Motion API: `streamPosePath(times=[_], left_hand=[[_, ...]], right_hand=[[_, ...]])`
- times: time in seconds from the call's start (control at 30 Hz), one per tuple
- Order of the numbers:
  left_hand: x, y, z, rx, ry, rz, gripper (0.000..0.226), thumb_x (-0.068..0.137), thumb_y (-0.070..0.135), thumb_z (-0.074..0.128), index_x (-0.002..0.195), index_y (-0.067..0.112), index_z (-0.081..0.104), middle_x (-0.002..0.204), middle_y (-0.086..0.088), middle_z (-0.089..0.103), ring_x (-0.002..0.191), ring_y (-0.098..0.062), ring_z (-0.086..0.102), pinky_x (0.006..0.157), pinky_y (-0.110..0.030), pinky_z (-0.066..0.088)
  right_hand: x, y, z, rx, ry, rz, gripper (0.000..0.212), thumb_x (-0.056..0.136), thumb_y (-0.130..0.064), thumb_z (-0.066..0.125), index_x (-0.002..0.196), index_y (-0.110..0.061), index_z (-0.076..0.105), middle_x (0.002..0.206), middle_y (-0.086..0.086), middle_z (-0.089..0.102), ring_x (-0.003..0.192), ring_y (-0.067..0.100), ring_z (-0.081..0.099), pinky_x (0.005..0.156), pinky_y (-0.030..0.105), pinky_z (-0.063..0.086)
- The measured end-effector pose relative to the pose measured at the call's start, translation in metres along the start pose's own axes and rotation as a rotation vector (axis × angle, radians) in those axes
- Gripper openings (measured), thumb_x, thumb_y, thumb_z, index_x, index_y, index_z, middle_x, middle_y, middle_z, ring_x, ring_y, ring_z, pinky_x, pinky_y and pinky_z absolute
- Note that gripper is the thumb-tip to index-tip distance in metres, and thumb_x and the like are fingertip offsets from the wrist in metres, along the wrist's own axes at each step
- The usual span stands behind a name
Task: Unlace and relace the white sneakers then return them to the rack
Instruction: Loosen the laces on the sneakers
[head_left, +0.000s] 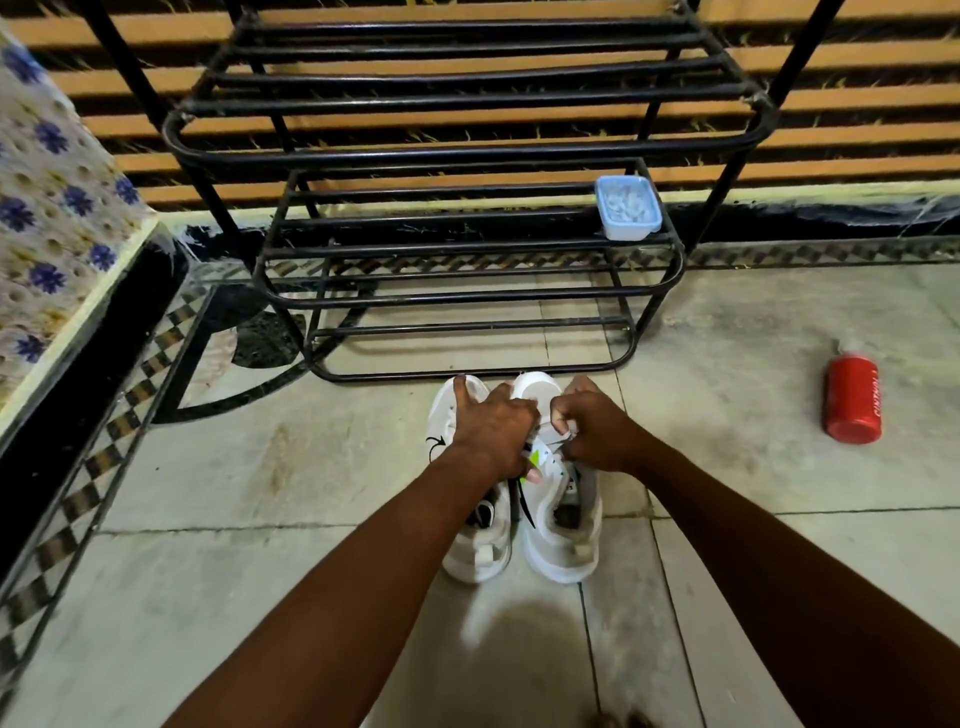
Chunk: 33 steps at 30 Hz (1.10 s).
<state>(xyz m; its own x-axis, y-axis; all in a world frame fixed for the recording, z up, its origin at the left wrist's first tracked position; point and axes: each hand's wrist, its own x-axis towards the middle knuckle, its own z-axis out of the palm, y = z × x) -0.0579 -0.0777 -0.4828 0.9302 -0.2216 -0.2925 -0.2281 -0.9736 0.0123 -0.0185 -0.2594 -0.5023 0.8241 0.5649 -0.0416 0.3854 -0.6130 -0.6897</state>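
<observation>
A black metal rack (457, 156) stands at the far side of the tiled floor (208, 519). Just near of it, two white sneakers (563, 525) sit side by side, toes toward the rack. The left hand (491, 426) grips the right sneaker's tongue area, thumb below; the right hand (592, 428) pinches its lace (563, 435). A red bottle (853, 397) lies to the right. A small blue container (627, 208) rests on a rack shelf.

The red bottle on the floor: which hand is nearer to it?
Right. The right hand pinches the lace of the right sneaker, with bare floor between it and the red bottle. The left hand, on the sneakers, lies farther away.
</observation>
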Motion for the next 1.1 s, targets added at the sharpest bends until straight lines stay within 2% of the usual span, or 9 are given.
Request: streamPosePath(times=[0.13,0.27,0.47,0.6,0.73,0.83,0.93,1.03,1.1], left_hand=[[0.0,-0.003,0.004,-0.024,-0.012,0.003,0.078,0.076,0.064,0.078,0.141,0.03,0.049,0.148,0.003,0.051,0.15,-0.016,0.03,0.114,-0.074,0.001],[0.0,-0.001,0.001,0.015,-0.041,0.052,0.075,0.084,0.062,0.073,0.146,0.03,0.046,0.161,0.012,0.038,0.156,-0.016,0.019,0.112,-0.077,-0.002],[-0.003,0.001,-0.003,0.022,-0.049,0.042,0.083,0.084,0.062,0.073,0.152,0.03,0.038,0.161,0.012,0.038,0.156,-0.015,0.019,0.113,-0.075,-0.003],[0.0,-0.001,-0.003,0.015,-0.046,0.032,0.073,0.082,0.065,0.073,0.143,0.033,0.049,0.157,0.012,0.043,0.153,-0.013,0.027,0.111,-0.075,-0.007],[0.002,-0.001,-0.001,0.046,-0.048,0.033,0.081,0.081,0.067,0.072,0.148,0.034,0.043,0.157,0.009,0.044,0.153,-0.013,0.026,0.112,-0.076,-0.007],[0.001,0.001,-0.003,0.071,-0.05,0.036,0.08,0.082,0.067,0.071,0.148,0.034,0.042,0.158,0.009,0.042,0.154,-0.014,0.023,0.112,-0.075,-0.006],[0.0,0.002,-0.002,0.087,-0.032,0.04,0.082,0.081,0.065,0.072,0.15,0.035,0.041,0.16,0.011,0.039,0.153,-0.014,0.024,0.112,-0.075,-0.005],[0.001,0.001,-0.002,0.087,-0.035,0.038,0.084,0.081,0.065,0.073,0.153,0.035,0.039,0.162,0.011,0.037,0.155,-0.014,0.023,0.112,-0.076,-0.007],[0.001,0.001,-0.002,0.081,-0.042,0.035,0.086,0.083,0.062,0.073,0.155,0.034,0.036,0.164,0.01,0.035,0.156,-0.015,0.021,0.112,-0.076,-0.008]], right_hand=[[-0.001,0.003,0.004,-0.066,0.05,-0.094,0.035,0.064,0.005,0.078,0.07,-0.014,0.049,0.07,-0.01,0.051,0.068,0.001,0.051,0.062,0.011,0.035],[-0.003,0.003,0.006,0.109,0.183,0.031,0.023,0.074,0.002,0.071,0.078,-0.013,0.054,0.07,-0.008,0.056,0.068,0.005,0.053,0.068,0.025,0.042],[0.0,-0.003,0.012,-0.48,0.029,-0.042,0.015,0.077,-0.022,0.053,0.09,-0.023,0.061,0.092,0.001,0.046,0.093,0.023,0.036,0.073,0.036,0.037],[0.0,-0.007,0.008,0.134,0.107,0.285,0.031,0.085,0.001,0.058,0.07,-0.025,0.064,0.079,-0.012,0.059,0.083,0.008,0.048,0.083,0.03,0.038],[-0.004,-0.014,0.004,0.902,0.352,0.461,0.036,0.094,0.005,0.057,0.061,-0.009,0.055,0.051,-0.006,0.055,0.055,0.014,0.049,0.051,0.02,0.042],[-0.005,-0.006,0.002,0.106,0.143,0.258,0.041,0.097,-0.047,0.059,0.068,-0.018,0.053,0.069,-0.004,0.057,0.075,0.02,0.05,0.074,0.035,0.043],[-0.002,0.004,-0.003,-0.363,-0.081,0.189,0.028,0.091,-0.057,0.052,0.083,-0.03,0.06,0.089,-0.007,0.052,0.098,0.021,0.043,0.093,0.044,0.043],[-0.01,-0.005,-0.009,0.33,0.209,0.161,0.02,0.091,-0.031,0.062,0.071,-0.027,0.064,0.071,-0.004,0.061,0.074,0.016,0.061,0.074,0.036,0.051],[-0.013,-0.015,-0.008,0.956,0.498,0.429,0.02,0.096,-0.009,0.06,0.078,-0.015,0.065,0.062,-0.005,0.059,0.058,0.009,0.054,0.055,0.026,0.042]])
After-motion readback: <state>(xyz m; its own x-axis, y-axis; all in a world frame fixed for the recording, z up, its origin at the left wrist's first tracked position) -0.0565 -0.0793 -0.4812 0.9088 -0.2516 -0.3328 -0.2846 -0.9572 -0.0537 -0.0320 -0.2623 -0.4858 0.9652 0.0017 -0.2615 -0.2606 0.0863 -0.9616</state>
